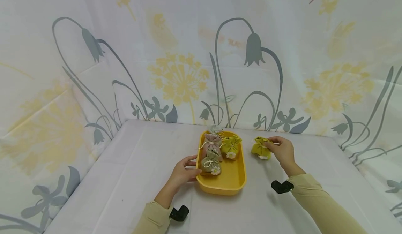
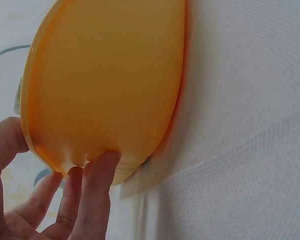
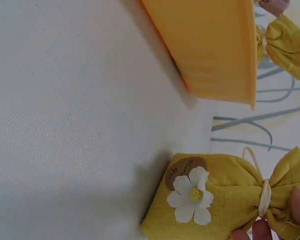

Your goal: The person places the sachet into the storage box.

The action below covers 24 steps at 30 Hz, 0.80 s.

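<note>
My left hand (image 1: 184,171) grips the left side of a yellow plastic tray (image 1: 230,178), its thumb at the rim and its fingertips against the outer wall (image 2: 105,90). My right hand (image 1: 284,153) pinches the gathered neck of a mustard-yellow drawstring pouch (image 1: 260,149), to the right of the tray. A white flower and a small brown tag (image 3: 177,172) decorate this pouch, which is tied with cream cord. Inside the tray are a greyish-green pouch (image 1: 209,164) in front, a pinkish pouch (image 1: 211,141) behind it, and another yellow pouch (image 1: 230,145) at the back right.
A pale, sheer-looking gathered top (image 1: 215,128) rises at the tray's back edge. White cloth covers the table (image 1: 132,178). Behind it hangs a floral-printed curtain (image 1: 188,35). A black wrist device sits on each sleeve cuff.
</note>
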### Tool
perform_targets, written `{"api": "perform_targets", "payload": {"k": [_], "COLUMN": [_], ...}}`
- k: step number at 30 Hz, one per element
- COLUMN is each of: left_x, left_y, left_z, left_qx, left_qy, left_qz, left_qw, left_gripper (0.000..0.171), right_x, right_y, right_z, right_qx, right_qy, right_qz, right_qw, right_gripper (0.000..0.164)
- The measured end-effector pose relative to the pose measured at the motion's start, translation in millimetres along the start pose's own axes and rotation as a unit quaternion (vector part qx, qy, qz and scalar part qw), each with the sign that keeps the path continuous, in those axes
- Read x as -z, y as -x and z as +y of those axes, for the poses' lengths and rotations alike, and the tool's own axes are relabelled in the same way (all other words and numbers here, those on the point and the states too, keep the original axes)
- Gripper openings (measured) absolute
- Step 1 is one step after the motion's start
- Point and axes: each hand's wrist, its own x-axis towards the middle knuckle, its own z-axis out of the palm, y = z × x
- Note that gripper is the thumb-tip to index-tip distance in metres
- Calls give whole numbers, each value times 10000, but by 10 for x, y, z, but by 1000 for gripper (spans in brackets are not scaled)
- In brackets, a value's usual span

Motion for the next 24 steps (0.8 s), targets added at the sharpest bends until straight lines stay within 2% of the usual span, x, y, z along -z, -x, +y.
{"api": "perform_targets", "payload": {"k": [6, 13, 24], "left_x": [8, 6, 5], "left_y": [13, 94, -11], "left_z": [10, 143, -21], "left_qx": [15, -52, -28], "left_qy": [0, -22, 1], "left_qz": [-23, -83, -49], "left_qw": [10000, 9999, 10000], "left_gripper": [61, 58, 62], "right_x": [1, 5, 29], "right_y": [61, 142, 313], "right_z": [-59, -130, -335], "right_qx": [-187, -160, -161], "right_qy": [-338, -469, -695], "right_qz": [-39, -93, -61], "right_qw": [9992, 9987, 9974], "right_gripper": [28, 29, 32]}}
